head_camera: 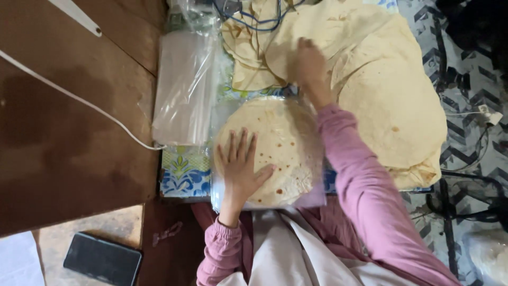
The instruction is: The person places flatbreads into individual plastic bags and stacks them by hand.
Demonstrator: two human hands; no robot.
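Note:
My left hand (241, 164) lies flat with fingers spread on a stack of round flatbreads (283, 143) that sits in a clear plastic bag on a patterned cloth. My right hand (309, 66) reaches forward and rests on a pale flatbread (328, 26) in a wide spread of loose flatbreads (394, 106) covering the far and right side of the surface. The right hand's fingers press on the bread; whether they pinch it cannot be made out. Both arms wear pink sleeves.
A pile of empty clear plastic bags (185, 85) lies left of the breads. A blue and green patterned cloth (182, 175) covers the table. A white cable (79, 100) crosses the brown floor at left. A dark phone (103, 259) lies near my knee. Cables trail at right.

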